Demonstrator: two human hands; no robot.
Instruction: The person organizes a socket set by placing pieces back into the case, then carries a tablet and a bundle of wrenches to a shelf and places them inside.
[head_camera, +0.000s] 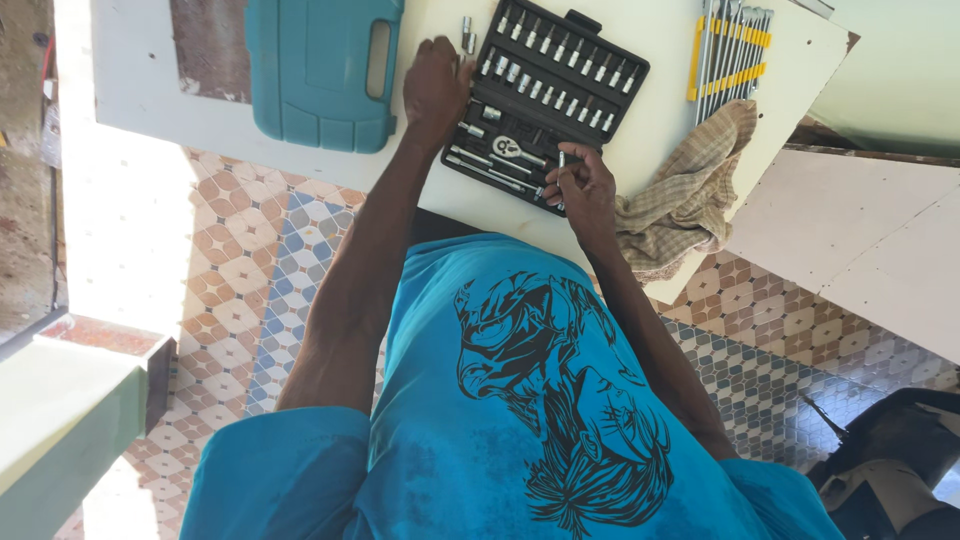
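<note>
Over the socket set (545, 95), right hand (582, 192) pinches a bit (561, 160).

A single head-worn camera looked steeply down over the person's own chest and blue shirt (520, 420), so both arms ran away from the lens toward the top of the frame. It sat near the body, while the white desk (660, 110) lay farther off along the upper edge. The patterned tiled floor (240, 270) showed below and beside the desk.

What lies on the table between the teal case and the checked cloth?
The open black socket tray lies there, with both hands, left and right, on it, seen from the head view.
</note>
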